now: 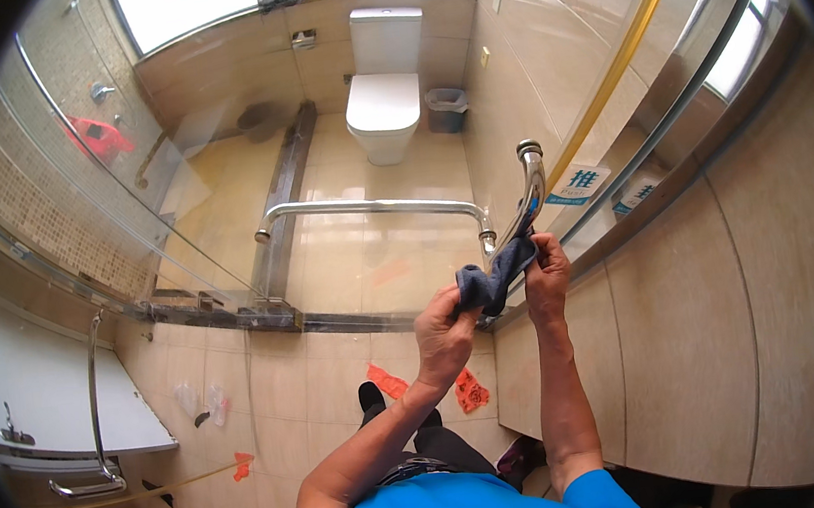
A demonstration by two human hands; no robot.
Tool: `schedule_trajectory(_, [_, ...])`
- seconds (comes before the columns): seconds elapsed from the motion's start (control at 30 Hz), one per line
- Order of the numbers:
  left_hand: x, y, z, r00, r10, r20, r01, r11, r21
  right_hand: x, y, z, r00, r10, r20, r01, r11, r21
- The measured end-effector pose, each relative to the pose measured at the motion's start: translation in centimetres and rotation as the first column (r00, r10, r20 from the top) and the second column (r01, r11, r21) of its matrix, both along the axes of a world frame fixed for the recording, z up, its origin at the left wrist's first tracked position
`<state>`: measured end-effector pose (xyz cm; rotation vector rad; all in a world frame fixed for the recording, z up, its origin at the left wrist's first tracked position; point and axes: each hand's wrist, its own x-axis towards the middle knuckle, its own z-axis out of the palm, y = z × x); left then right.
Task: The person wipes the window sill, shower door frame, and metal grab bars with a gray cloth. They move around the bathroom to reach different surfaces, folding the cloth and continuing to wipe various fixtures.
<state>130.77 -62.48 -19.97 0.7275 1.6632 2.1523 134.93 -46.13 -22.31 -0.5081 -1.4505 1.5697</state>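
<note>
- Gripping dark blue-grey fabric cloth [495,282] with left hand [443,335] and right hand [548,274], both closed
- Held near curved chrome handle [532,186]
- Stuck beside handle: white rectangular label [578,182], blue writing

Rag [500,272] looked matt cloth; right door handle [533,184] was glossy metal; far toilet [385,103] showed smooth, glossy ceramic.

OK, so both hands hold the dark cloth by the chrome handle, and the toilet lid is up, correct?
Not quite: the head view shows the toilet lid down. The left hand and right hand do hold the dark cloth by the chrome handle.
</note>
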Motion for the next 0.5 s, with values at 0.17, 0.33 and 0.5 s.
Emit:
schedule_trajectory(0.17, [-2.3, 1.1, -0.1, 0.993, -0.11, 0.033, 0.108, 0.993, 0.05, -0.3, 0.3, 0.2, 0.996, -0.074, 0.052, 0.073, 0.997, 0.025])
schedule_trajectory(0.33, [-4.8, 3.2, 3.6, 0.981, -0.184, -0.056, 0.188, 0.978, 0.092, 0.1, -0.1, 4.2, 0.97, -0.233, -0.064, 0.235, 0.972, 0.011])
schedule_trajectory(0.5, [-7.1, 6.3, 7.4, 0.908, -0.188, -0.374, 0.252, 0.959, 0.129, -1.6, 0.7, 8.9, 0.928, -0.328, -0.174, 0.343, 0.937, 0.064])
